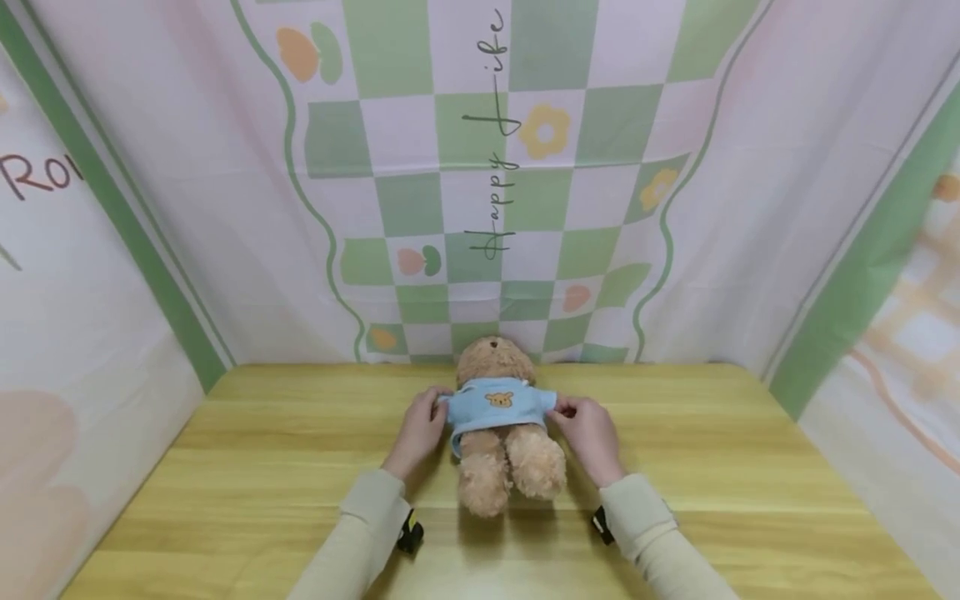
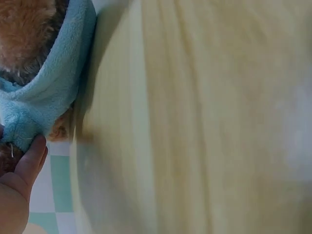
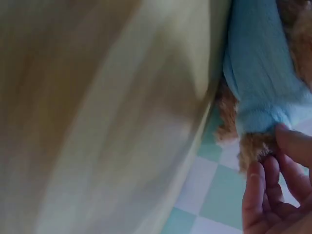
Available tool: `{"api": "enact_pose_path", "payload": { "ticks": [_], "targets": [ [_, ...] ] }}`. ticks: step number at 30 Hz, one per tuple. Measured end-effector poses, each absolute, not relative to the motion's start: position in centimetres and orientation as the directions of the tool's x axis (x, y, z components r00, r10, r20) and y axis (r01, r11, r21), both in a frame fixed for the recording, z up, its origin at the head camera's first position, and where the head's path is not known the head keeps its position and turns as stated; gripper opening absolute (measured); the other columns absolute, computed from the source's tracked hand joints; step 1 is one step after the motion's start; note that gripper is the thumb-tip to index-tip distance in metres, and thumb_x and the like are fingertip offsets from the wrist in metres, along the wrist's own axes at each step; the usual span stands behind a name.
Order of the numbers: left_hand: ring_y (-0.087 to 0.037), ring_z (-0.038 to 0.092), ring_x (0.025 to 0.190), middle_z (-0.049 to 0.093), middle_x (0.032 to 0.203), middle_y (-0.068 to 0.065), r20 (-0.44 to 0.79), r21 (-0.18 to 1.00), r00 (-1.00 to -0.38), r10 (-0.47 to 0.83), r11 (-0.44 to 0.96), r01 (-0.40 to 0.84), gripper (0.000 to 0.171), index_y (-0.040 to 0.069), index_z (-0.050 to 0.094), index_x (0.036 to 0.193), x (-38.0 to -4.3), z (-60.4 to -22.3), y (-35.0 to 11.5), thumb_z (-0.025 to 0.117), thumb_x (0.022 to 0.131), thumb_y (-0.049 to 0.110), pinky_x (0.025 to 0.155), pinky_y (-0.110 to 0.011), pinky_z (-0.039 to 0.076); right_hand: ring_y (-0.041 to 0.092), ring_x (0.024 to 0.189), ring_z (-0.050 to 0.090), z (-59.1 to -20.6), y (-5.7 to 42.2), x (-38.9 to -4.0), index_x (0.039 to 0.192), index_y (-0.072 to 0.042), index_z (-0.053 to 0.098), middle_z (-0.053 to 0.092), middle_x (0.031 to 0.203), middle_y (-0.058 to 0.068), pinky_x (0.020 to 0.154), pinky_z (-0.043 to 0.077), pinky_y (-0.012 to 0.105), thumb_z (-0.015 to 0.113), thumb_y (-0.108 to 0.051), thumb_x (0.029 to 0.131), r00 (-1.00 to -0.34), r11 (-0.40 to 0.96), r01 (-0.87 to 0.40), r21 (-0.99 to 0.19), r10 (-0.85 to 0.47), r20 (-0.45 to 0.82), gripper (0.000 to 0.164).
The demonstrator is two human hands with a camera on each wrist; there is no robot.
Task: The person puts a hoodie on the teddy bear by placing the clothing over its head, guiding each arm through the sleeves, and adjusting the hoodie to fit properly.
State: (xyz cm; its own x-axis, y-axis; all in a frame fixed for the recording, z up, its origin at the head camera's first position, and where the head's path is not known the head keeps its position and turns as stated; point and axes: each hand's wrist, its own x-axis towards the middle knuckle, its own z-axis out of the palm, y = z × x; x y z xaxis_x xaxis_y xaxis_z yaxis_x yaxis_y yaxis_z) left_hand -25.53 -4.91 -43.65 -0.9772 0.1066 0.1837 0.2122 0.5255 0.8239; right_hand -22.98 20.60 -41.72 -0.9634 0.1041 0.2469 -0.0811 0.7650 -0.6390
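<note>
A light brown teddy bear (image 1: 536, 458) lies on its back on the wooden table, its head toward the patterned cloth. It wears a light blue shirt (image 1: 480, 406) with a small bear patch on the chest. My left hand (image 1: 422, 429) pinches the sleeve and arm on the left side; in the left wrist view the fingers sit at the blue cuff (image 2: 22, 129). On the other side, my right hand (image 1: 592, 433) holds the other arm at the sleeve's end. Brown fur (image 3: 253, 148) pokes out of that cuff between thumb and fingers in the right wrist view.
The wooden table (image 1: 300, 467) extends to both sides of the bear. Behind it hangs a green and white checked cloth (image 1: 472, 200) with lettering, and printed cloth walls (image 1: 82, 333) stand at left and right. A black strap device (image 1: 409, 533) is on the left wrist.
</note>
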Motion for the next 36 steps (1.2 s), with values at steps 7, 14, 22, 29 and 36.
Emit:
{"api": "enact_pose_path", "payload": {
  "ticks": [7,14,22,29,36],
  "targets": [
    [-0.016,0.041,0.070,0.041,0.075,-0.002,0.165,0.853,-0.982,0.091,0.487,0.188,0.025,0.000,0.058,0.118,-25.5,-43.6,-5.2,0.045,0.099,0.008,0.065,-0.027,0.037,0.018,0.071,0.059,-41.3,21.8,-23.6,0.079,0.000,0.067,0.069,0.081,0.013,0.067,0.048,0.031,0.069,-0.010,0.085,-0.977,0.748,-0.146,-0.648,-0.005,0.213,0.011],
    [-0.021,0.049,0.084,0.053,0.091,-0.012,0.138,0.829,-0.985,0.108,0.531,0.174,0.028,-0.001,0.054,0.121,-25.7,-43.7,-5.5,0.040,0.100,0.008,0.075,-0.034,0.044,0.018,0.073,0.060,-41.3,21.7,-23.6,0.078,-0.001,0.068,0.069,0.081,0.012,0.067,0.048,0.029,0.071,-0.012,0.085,-0.981,0.736,-0.122,-0.665,0.013,0.193,0.013],
    [-0.028,0.053,0.096,0.057,0.105,-0.020,0.149,0.815,-0.981,0.121,0.547,0.192,0.028,-0.001,0.055,0.121,-25.8,-44.1,-5.4,0.039,0.100,0.008,0.086,-0.045,0.047,0.012,0.063,0.057,-42.3,21.3,-23.3,0.083,0.001,0.075,0.072,0.077,0.014,0.062,0.048,0.028,0.072,-0.024,0.085,-0.994,0.675,0.014,-0.738,0.089,0.063,0.026],
    [-0.030,0.054,0.100,0.057,0.111,-0.023,0.162,0.818,-0.978,0.131,0.536,0.208,0.027,-0.002,0.055,0.119,-25.7,-44.1,-5.4,0.039,0.099,0.007,0.089,-0.048,0.046,0.000,0.064,0.061,-42.0,20.9,-23.4,0.106,0.016,0.063,0.070,0.071,-0.004,0.064,0.053,0.016,0.062,-0.011,0.091,-0.983,0.276,0.180,-0.944,0.033,-0.178,0.030],
    [-0.027,0.055,0.100,0.059,0.110,-0.019,0.110,0.843,-0.988,0.106,0.517,0.149,0.029,0.000,0.055,0.123,-25.9,-43.9,-5.7,0.040,0.100,0.010,0.087,-0.043,0.048,0.005,0.067,0.062,-41.9,21.3,-23.7,0.103,0.020,0.059,0.070,0.080,0.013,0.062,0.053,0.019,0.054,0.000,0.093,-0.989,0.388,0.145,-0.910,0.023,-0.148,0.022]
  ]
}}
